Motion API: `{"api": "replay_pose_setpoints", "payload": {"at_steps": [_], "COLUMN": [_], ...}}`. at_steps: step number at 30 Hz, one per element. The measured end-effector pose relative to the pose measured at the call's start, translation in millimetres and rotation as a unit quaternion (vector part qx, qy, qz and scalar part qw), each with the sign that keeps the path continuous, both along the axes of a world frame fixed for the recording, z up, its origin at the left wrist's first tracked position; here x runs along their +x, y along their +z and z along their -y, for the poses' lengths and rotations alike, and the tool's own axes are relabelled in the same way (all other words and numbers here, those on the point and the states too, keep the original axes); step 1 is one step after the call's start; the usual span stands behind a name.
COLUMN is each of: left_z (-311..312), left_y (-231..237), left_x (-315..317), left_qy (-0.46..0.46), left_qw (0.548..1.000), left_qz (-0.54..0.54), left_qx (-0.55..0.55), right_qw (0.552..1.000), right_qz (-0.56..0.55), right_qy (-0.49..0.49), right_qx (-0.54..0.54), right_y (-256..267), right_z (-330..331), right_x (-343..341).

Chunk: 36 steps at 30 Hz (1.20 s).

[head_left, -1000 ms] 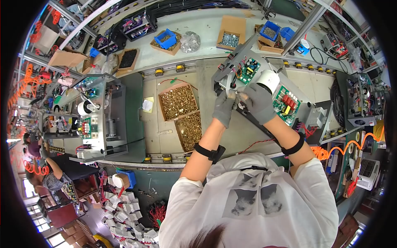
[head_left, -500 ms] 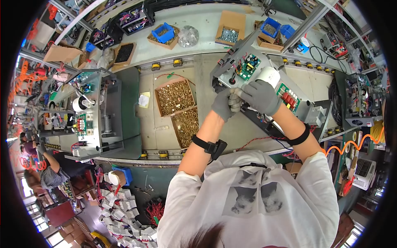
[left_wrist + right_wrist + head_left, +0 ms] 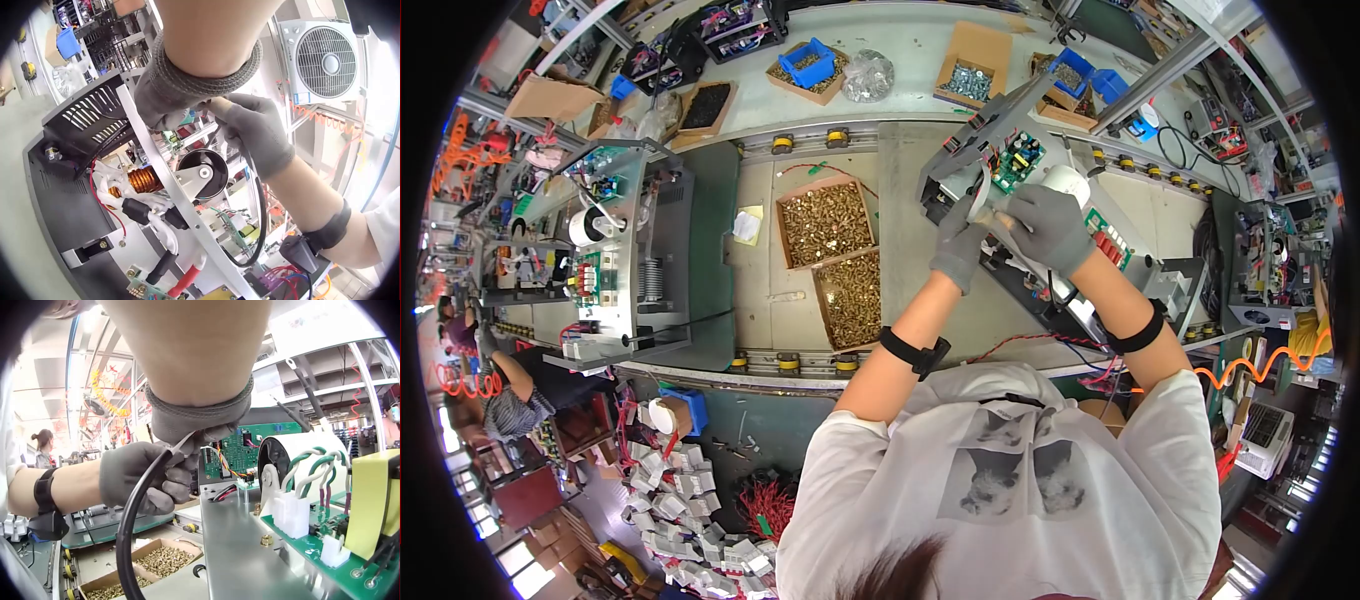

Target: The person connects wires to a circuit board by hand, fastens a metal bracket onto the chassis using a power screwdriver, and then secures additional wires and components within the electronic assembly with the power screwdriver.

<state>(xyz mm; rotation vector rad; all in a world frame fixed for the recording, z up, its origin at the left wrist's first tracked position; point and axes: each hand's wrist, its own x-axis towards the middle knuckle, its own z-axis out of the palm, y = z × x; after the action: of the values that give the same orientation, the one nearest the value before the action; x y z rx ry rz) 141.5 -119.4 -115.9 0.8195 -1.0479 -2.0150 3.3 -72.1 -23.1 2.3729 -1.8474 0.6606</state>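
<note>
Both gloved hands meet over the near-left corner of an open metal chassis [image 3: 960, 185] holding circuit boards and a white cylinder [image 3: 1065, 183]. A thick black cable [image 3: 132, 519] with a pale end runs up into the hands. My left hand [image 3: 960, 248] has its fingers curled round the cable's upper end, as the right wrist view shows. Close beside it, my right hand [image 3: 1050, 230] pinches the cable near the same end; its fingertips are partly hidden. The cable [image 3: 259, 219] hangs below the right hand in the left wrist view. A pale strip [image 3: 980, 190] sticks up above the left hand.
Two cardboard boxes of brass fasteners [image 3: 828, 225] lie left of the hands. Another open chassis [image 3: 615, 250] stands farther left. Along the back shelf are blue bins [image 3: 808, 65] and a box of silver bolts [image 3: 968, 82]. Red wires [image 3: 1030, 338] trail at the front edge.
The hands, earlier pressed close together, now sit slightly apart, and a pale strip shows above the left hand. The head view has shifted slightly.
</note>
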Motion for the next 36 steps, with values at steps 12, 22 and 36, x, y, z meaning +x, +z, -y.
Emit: {"api": "replay_pose_setpoints", "payload": {"at_steps": [12,22,36], "left_z": [16.6,34.1,31.9], "left_y": [28.6,6.0,0.2], "left_x": [-29.3,-45.2,-45.7], "left_qy": [0.134,0.217,0.212], "left_qw": [0.913,0.843,0.845], "left_qz": [0.344,0.400,0.403], "left_qx": [-0.177,-0.288,-0.281], "right_qw": [0.991,0.936,0.935], "right_qz": [-0.118,-0.205,-0.199], "right_qy": [-0.050,-0.149,-0.174], "right_qx": [0.042,0.244,0.236], "right_y": [-1.7,5.5,-8.4], "right_z": [63.7,89.1,111.1], "right_x": [-50.9,-47.0,-59.3]}}
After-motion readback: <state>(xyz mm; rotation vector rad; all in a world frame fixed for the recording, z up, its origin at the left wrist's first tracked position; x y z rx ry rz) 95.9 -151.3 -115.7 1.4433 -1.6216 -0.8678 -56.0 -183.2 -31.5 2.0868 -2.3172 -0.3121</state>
